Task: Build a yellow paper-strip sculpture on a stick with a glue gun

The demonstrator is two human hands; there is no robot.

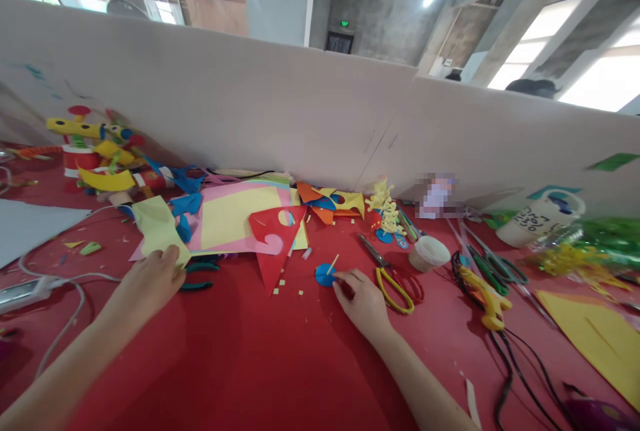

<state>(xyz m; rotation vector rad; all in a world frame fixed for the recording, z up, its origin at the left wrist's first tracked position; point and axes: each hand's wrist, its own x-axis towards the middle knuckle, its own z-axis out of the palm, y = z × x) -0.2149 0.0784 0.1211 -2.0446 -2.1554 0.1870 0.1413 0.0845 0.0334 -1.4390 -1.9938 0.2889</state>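
Here, at frame left, the left hand (pixel 159 279) grasps a pale yellow sheet (pixel 154 223); just below centre, the nearer right hand (pixel 363 303) touches a blue circle's (pixel 324 277) right edge, grip unclear; its thin stick (pixel 333 263) slants up rightward.

R hand (pixel 361 297): grip on blue disc (pixel 324 277) unclear; white sheet (pixel 35 227) cut off (L edge, btw).

Your left hand (pixel 156 279) is bare, and your left forearm (pixel 85 357) is uncovered right down to where the view cuts it off. Your right hand (pixel 365 304) is ungloved too, its fingers (pixel 356 275) slender. Your right forearm (pixel 423 377) is equally bare, smooth in outline, broadening away from a narrower wrist (pixel 386 336).
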